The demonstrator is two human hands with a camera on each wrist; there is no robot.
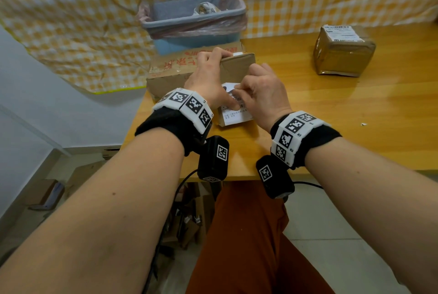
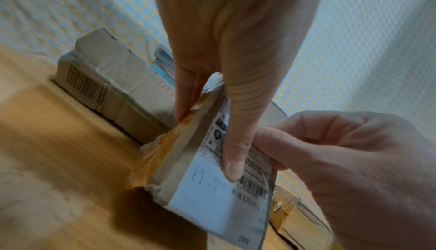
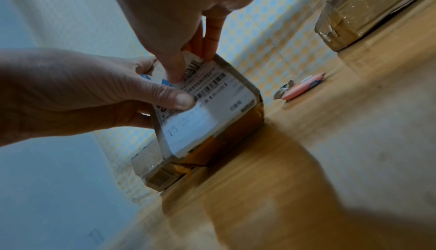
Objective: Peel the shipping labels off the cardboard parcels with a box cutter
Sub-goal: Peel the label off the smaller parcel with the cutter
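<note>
L hand (image 1: 208,75) grips parcel (image 1: 237,64); R hand (image 1: 263,94) pinches label (image 3: 207,116) corner

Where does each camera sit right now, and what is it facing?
Head: above, looking down at the table, both forearms and hands.
Left wrist: below the left hand, facing the parcel; right hand intrudes.
Right wrist: below the right hand, facing the shipping label and box cutter.
All share the parcel.
</note>
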